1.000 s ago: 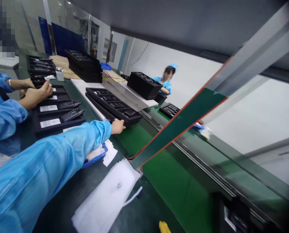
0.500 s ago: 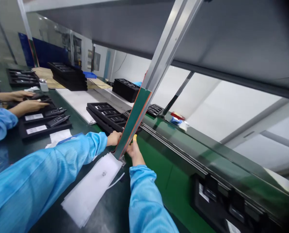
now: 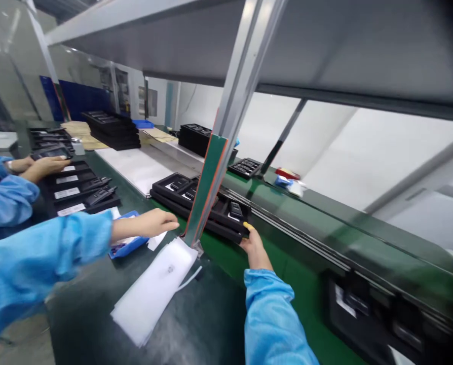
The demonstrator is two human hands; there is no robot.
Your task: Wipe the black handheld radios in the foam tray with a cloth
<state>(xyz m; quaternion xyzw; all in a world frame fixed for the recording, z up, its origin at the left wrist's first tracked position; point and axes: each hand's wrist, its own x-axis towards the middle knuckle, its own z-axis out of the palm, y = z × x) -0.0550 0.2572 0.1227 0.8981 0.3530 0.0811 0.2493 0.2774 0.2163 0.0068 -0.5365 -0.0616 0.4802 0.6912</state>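
My right hand (image 3: 256, 247) grips the near right end of a black compartment tray (image 3: 221, 222), a yellow cover on its thumb tip, which lies at the tray's rim. Dark handheld devices and white labels sit in the tray's compartments. Another black tray seems to lie beneath it; a post hides part of both. My left hand (image 3: 154, 223) is off the tray, above the bench left of the post, its fingers stretched out with nothing in them. Below it are a blue bin (image 3: 129, 248) and a stack of white translucent sheets or bags (image 3: 156, 291).
A metal post (image 3: 211, 167) stands between my hands, under an overhead shelf (image 3: 325, 56). At left, a co-worker's hands (image 3: 46, 165) hold a dark device over trays. Stacked black trays (image 3: 112, 132) stand behind. Another tray (image 3: 367, 314) lies on the green belt (image 3: 291, 299), lower right.
The tray has moved right and nearer, past the post, with my right hand at its end. My left hand has let go and drawn back left. The co-worker's hands have lifted a device.
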